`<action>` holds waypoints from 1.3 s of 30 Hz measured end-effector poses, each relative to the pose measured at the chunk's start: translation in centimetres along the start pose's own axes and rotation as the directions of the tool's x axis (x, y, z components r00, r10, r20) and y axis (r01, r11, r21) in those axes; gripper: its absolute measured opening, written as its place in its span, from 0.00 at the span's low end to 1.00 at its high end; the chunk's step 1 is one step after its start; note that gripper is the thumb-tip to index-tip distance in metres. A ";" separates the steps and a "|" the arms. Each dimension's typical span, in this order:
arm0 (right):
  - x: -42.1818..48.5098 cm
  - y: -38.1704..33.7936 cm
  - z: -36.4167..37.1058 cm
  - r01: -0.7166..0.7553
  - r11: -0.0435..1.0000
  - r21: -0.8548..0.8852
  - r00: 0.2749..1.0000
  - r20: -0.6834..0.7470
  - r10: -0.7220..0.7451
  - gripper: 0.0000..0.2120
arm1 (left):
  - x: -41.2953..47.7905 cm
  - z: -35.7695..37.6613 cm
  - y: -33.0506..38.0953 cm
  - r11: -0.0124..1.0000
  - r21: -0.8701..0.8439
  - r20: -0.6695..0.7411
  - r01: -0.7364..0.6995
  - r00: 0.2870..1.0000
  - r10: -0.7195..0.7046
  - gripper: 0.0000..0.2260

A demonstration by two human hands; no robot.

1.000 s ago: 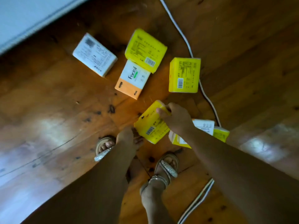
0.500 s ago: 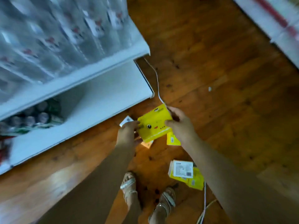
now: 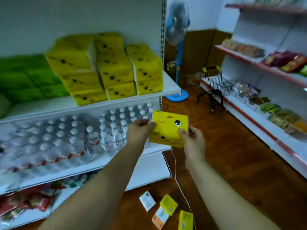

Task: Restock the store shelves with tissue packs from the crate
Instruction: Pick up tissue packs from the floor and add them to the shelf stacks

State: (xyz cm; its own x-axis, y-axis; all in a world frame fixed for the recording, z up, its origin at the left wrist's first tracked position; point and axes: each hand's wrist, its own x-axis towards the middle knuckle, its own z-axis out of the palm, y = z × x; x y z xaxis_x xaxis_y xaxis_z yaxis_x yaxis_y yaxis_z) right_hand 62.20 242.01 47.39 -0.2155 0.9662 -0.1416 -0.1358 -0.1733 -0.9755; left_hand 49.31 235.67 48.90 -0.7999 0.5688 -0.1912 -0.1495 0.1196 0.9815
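Both hands hold one yellow tissue pack (image 3: 167, 128) with a cartoon face, raised in front of the shelf unit. My left hand (image 3: 139, 132) pinches its left edge and my right hand (image 3: 192, 141) grips its lower right corner. Stacked yellow tissue packs (image 3: 116, 68) fill the right part of the upper shelf (image 3: 93, 105), with green packs (image 3: 25, 77) to their left. On the floor below lie a white pack (image 3: 147, 200), two yellow packs (image 3: 168, 204) and an orange-and-white pack (image 3: 160, 217). No crate is in view.
Water bottles (image 3: 66, 135) crowd the middle shelf; red snack bags (image 3: 26, 201) lie on the lowest. A blue standing fan (image 3: 177, 47) and a small wire cart (image 3: 216, 85) stand at the aisle's end. Snack shelves (image 3: 265, 100) line the right. A white cable (image 3: 176, 176) crosses the wooden floor.
The view has swung up from the floor to the shelves. The yellow pack, picked off the floor by my right hand, now sits between both hands at shelf height.
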 end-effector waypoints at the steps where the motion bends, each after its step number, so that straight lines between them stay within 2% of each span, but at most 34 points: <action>1: -0.4 -1.9 0.7 0.026 1.000 0.012 0.999 0.025 -0.026 0.14 | -0.3 -0.4 1.8 0.999 -0.014 -0.009 -0.037 0.999 0.037 0.09; 6: -1.2 -9.5 3.6 0.101 0.992 0.081 0.987 0.116 -0.110 0.17 | -1.4 -2.7 8.7 0.982 -0.034 -0.041 -0.183 0.982 0.182 0.08; 11: -0.8 -13.9 7.4 0.182 0.982 0.053 0.945 0.265 -0.189 0.16 | -1.1 -5.5 12.8 0.955 -0.019 -0.107 -0.295 0.951 0.292 0.07; 19: 3.9 -16.9 16.3 0.301 0.953 -0.046 0.896 0.355 -0.266 0.19 | 6.3 -8.8 19.0 0.886 0.205 -0.206 -0.415 0.867 0.453 0.10; 24: 9.6 -17.8 23.0 0.362 0.920 -0.149 0.884 0.368 -0.288 0.20 | 13.6 -10.1 23.4 0.823 0.440 -0.178 -0.359 0.864 0.471 0.15; 28: 13.7 -17.7 26.9 0.348 0.900 -0.261 0.897 0.373 -0.238 0.22 | 19.0 -10.4 24.6 0.743 0.591 -0.120 -0.315 0.876 0.467 0.16; 32: 16.0 -16.7 29.2 0.310 0.912 -0.267 0.907 0.369 -0.201 0.19 | 22.3 -11.0 24.8 0.608 0.739 -0.064 -0.290 0.868 0.492 0.17; 35: 16.5 -15.8 30.3 0.293 0.911 -0.290 0.913 0.367 -0.177 0.16 | 23.6 -11.2 24.9 0.537 0.811 -0.050 -0.232 0.887 0.459 0.17; 39: 16.9 -15.4 30.4 0.274 0.903 -0.330 0.915 0.378 -0.139 0.19 | 24.4 -11.1 24.6 0.410 0.897 -0.020 -0.164 0.913 0.408 0.13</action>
State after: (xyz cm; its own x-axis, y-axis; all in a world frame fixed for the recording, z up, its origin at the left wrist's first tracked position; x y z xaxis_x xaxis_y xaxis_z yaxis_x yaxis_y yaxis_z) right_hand 31.21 255.20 65.14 -0.5440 0.8362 0.0697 0.1377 0.1709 -0.9756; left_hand 19.71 243.48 68.55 -0.8025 0.5521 0.2261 0.5914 0.6860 0.4238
